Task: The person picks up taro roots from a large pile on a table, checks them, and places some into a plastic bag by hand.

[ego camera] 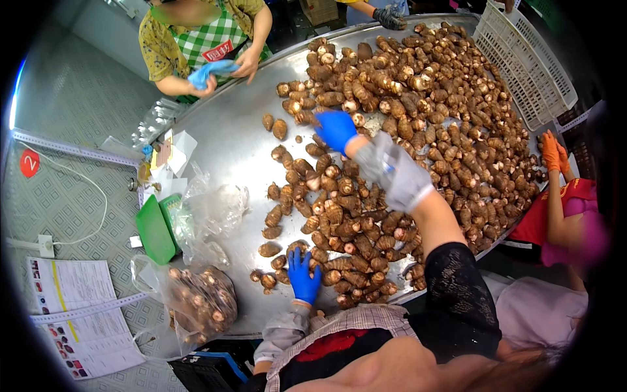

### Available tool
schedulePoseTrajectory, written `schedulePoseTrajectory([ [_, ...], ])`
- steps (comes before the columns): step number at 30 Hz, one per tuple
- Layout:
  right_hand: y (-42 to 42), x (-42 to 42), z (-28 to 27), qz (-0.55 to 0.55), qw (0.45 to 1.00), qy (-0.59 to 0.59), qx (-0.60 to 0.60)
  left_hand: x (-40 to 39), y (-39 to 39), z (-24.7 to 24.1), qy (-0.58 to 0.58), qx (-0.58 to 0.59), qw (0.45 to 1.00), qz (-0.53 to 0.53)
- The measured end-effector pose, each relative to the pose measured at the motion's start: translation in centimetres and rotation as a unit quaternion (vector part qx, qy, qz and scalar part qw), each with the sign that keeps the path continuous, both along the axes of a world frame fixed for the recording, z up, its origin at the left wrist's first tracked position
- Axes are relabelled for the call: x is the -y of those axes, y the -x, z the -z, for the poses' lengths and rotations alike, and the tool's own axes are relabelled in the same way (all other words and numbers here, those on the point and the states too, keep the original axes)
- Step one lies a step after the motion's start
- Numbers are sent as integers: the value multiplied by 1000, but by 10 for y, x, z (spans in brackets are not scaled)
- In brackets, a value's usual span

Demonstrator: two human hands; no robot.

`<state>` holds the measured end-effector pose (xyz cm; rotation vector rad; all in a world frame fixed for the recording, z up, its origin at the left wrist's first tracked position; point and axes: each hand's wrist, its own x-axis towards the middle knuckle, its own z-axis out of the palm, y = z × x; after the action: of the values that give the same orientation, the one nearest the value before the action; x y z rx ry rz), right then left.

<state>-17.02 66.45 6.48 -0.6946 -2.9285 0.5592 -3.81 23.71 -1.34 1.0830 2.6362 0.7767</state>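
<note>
My left hand point(304, 278), in a blue glove, lies with its fingers apart over a few brown taro corms point(268, 250) at the near side of the metal table. No corm shows in its grasp. Stretched out over the middle of the heap is my right hand point(337, 131), also gloved in blue and blurred. Its fingertips point left, close to some taro corms point(306, 117); whether they hold one is hidden. Grey sleeve covers point(392, 169) wrap both my forearms. The main taro heap point(455, 132) spreads across the right side of the table.
A clear bag of taro point(203, 304), loose plastic bags point(215, 210) and a green scoop-like container point(156, 232) are at left. Across the table, a person holds a blue cloth or glove point(213, 71). Orange-gloved hands point(553, 152) work at right, below a white crate point(526, 63).
</note>
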Motion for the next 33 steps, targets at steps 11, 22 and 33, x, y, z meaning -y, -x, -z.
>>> schedulePoseTrajectory([
  [11,25,-41,12,75,976,-8,205,-29,16,-54,-170,255,938,-160],
  [22,6,-49,27,-51,971,-210,101,-99,71,-44,-438,760,459,-139],
  [33,6,-63,-12,41,983,-67,165,-50,78,-71,-502,734,448,-89],
])
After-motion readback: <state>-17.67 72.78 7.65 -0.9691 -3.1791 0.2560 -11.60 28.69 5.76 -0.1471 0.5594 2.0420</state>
